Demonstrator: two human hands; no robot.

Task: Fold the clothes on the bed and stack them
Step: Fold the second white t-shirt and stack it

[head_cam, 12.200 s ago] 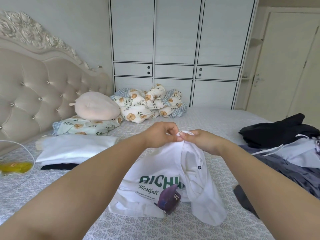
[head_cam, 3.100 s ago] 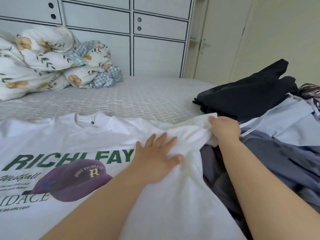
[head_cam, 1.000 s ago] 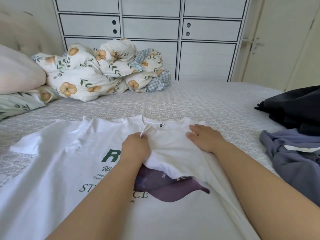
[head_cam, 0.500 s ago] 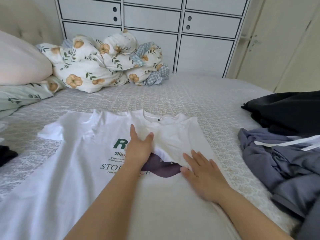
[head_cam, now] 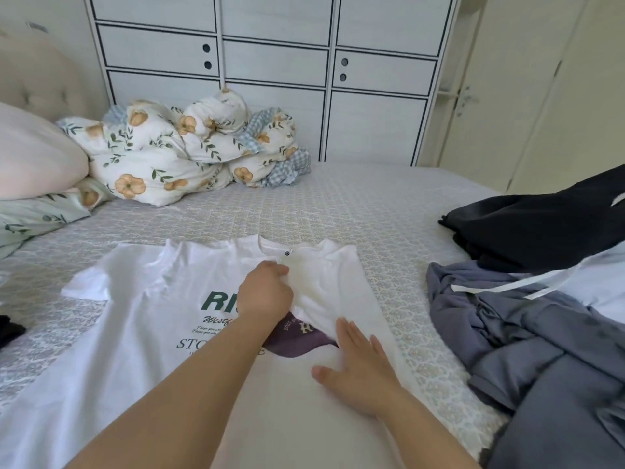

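A white T-shirt (head_cam: pixel 142 299) with green lettering and a purple cap print lies face up on the grey patterned bed (head_cam: pixel 338 204). Its right side is folded inward over the print. My left hand (head_cam: pixel 265 294) grips the edge of that folded flap just below the collar, fingers curled. My right hand (head_cam: pixel 358 370) lies flat with spread fingers on the folded part, lower down. The left sleeve lies spread out flat.
A heap of grey-blue clothes (head_cam: pixel 527 350) and a black garment (head_cam: pixel 541 225) lie at the right, beside a pale blue piece (head_cam: pixel 605 286). A floral duvet (head_cam: pixel 189 154) and a pink pillow (head_cam: pixel 33 157) sit at the head. White wardrobe (head_cam: pixel 270 69) stands behind.
My left hand went from lying flat to curling round the flap's edge near the collar. My right hand slid slightly nearer me on the folded side.
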